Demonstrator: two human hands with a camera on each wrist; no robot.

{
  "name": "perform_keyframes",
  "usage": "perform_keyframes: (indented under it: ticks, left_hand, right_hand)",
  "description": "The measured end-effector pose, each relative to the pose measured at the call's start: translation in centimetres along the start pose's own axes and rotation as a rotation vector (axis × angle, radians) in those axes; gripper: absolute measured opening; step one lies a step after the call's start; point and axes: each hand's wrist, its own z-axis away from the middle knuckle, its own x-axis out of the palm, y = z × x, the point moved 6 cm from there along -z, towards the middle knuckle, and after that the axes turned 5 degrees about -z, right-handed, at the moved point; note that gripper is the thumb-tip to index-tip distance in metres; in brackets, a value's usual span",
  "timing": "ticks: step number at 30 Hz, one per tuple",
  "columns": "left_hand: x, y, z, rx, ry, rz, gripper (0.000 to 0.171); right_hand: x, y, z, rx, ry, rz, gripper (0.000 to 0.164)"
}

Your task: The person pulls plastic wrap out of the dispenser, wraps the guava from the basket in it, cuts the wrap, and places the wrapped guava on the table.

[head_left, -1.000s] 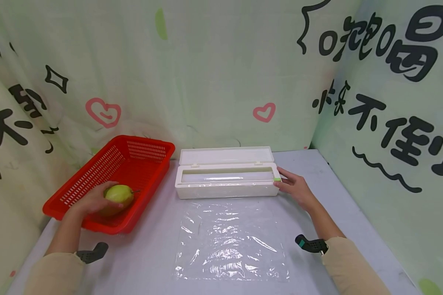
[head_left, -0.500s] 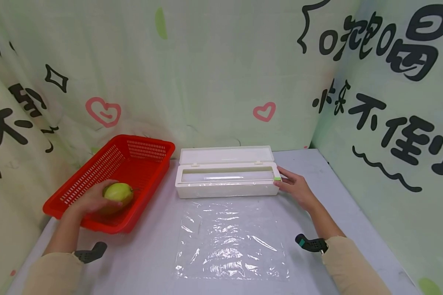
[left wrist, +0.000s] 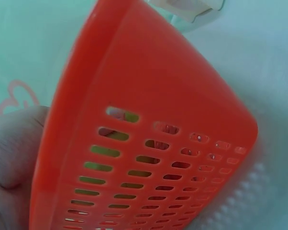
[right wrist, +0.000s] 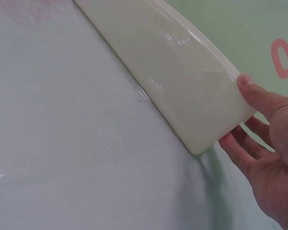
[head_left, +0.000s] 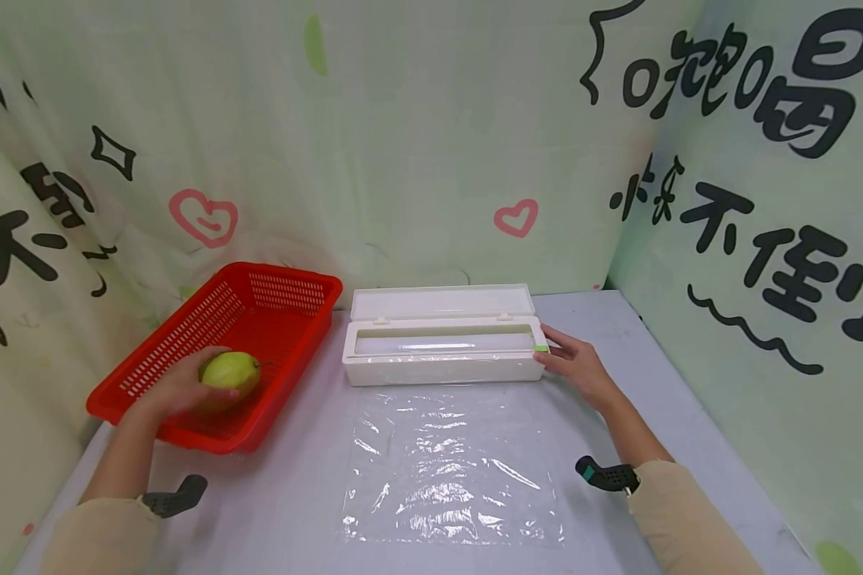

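In the head view my left hand (head_left: pixel 180 386) reaches into the red basket (head_left: pixel 293 294) and grips a yellow-green pear (head_left: pixel 232 372), whose short stem points right. The basket wall (left wrist: pixel 158 72) covers most of the pear in the left wrist view; green shows through the slots. My right hand (head_left: pixel 577 369) holds the right end of a white cling film dispenser (head_left: pixel 439 374), thumb on the front upper edge and fingers against the end face, as the right wrist view shows. The dispenser's lid (head_left: pixel 442 303) stands open at the back. A sheet of cling film (head_left: pixel 453 471) lies flat in front.
A pale table (head_left: pixel 295 511) carries everything. Printed curtains (head_left: pixel 431 160) hang behind it and at both sides. The basket stands at the left, close to the curtain. A roll of film (head_left: pixel 442 343) shows inside the dispenser.
The pear and my left hand have shifted up very slightly in the basket. My right hand stays at the dispenser's end, and the film sheet lies as before.
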Motion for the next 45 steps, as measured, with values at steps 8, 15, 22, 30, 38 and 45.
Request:
perform_keyframes:
  ticks: [8,15,22,30,38,45]
  left_hand:
    - [-0.3,0.4,0.5,0.016,0.031,0.012,0.093]
    - [-0.5,0.9,0.8,0.032,0.054,0.003,0.093]
    - [-0.8,1.5,1.2,0.047,0.081,-0.007,0.091]
    - [-1.1,2.3,1.8,0.058,0.099,-0.006,0.094]
    - [-1.3,3.4,2.4,0.080,0.122,0.002,0.094]
    - [-1.5,4.2,2.9,0.109,0.135,0.007,0.093]
  right_hand:
    - [0.3,-1.0,0.6,0.006,-0.012,0.002,0.071]
    - [0.4,-2.3,1.3,0.015,-0.015,-0.018,0.067]
    - [0.0,0.4,-0.2,0.009,0.007,-0.003,0.071]
    - [-0.1,1.1,-0.6,0.004,0.021,0.022,0.076]
    - [-0.1,1.1,-0.6,0.000,0.016,0.013,0.076]
    - [-0.1,1.0,-0.5,0.001,0.010,0.010,0.076]
